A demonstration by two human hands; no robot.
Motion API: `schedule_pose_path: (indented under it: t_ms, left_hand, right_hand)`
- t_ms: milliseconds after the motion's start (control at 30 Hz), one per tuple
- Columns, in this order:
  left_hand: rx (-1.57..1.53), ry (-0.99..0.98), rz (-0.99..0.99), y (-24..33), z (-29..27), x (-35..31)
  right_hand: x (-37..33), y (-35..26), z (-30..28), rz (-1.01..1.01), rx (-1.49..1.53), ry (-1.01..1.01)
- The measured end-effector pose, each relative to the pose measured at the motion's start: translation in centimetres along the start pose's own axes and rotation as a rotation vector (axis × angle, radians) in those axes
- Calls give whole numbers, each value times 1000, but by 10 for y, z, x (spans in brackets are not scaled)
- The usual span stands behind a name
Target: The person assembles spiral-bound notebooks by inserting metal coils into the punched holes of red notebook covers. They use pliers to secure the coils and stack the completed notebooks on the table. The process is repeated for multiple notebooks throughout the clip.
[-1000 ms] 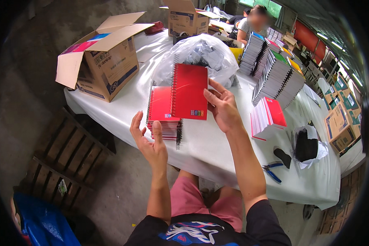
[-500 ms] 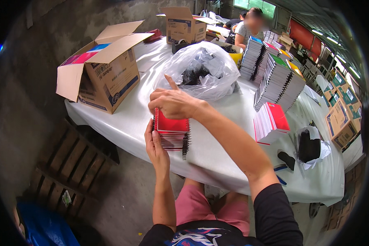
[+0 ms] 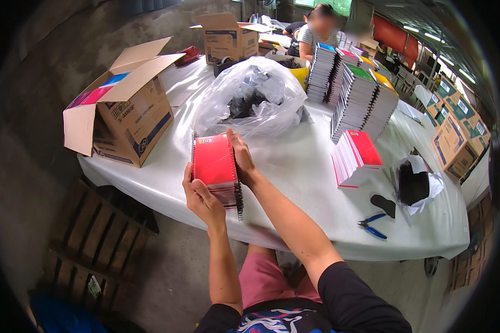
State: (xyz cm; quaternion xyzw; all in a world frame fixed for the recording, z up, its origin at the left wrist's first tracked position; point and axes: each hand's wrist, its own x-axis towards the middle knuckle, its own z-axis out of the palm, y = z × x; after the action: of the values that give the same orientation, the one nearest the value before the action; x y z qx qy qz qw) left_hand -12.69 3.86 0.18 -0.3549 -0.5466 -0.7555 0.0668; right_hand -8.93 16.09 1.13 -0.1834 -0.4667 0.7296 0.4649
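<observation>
A stack of red-covered spiral notebooks (image 3: 212, 161) stands near the front edge of the white-covered table, black wire coils showing along its sides. My left hand (image 3: 203, 201) cups the near left side of the stack, thumb toward the front and fingers along the edge. Against the far right side presses my right hand (image 3: 242, 157), its fingers partly hidden behind the notebooks. The stack sits between the two hands, its top cover facing up. Just beyond it lies an open clear plastic bag (image 3: 250, 102) with black and pale scraps inside.
An open cardboard box (image 3: 133, 119) with colourful notebooks stands left. On the right are red-covered booklets (image 3: 356, 158), tall notebook stacks (image 3: 361, 102), blue-handled cutters (image 3: 374, 226), a black pad (image 3: 383, 205) and a black bundle in white wrapping (image 3: 414, 186). Behind, a person (image 3: 316, 33) sits.
My right hand has come down from above the stack's far left corner to its right side. The top cover is now uncovered. The whole view has shifted slightly.
</observation>
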Motion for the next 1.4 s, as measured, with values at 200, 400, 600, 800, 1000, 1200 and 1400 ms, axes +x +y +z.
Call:
schedule_pose_path:
  t_ms: [200,400,600,800,1000,1200,1400]
  left_hand:
    - [1,72,17,0,14,-3]
    - [130,93,115,-13,-20,2]
    - [-119,281,151,42,-17,-4]
    - [-94,-8,516,90,24,-40]
    - [-336,-493,603,140,60,-99]
    - [-14,-801,642,149,78,-145]
    - [369,-1006,581,71,90,-194]
  right_hand:
    - [3,-10,-12,-78,-463,72]
    - [-29,-85,-63,-606,-1261,213]
    - [-142,-228,-228,-147,-1774,1176]
    - [-172,-241,-276,152,-1251,829]
    - [-177,-235,-244,-431,-1571,958]
    - [-255,-174,-185,-403,-1466,451]
    - [-293,-129,-201,-244,-1312,211]
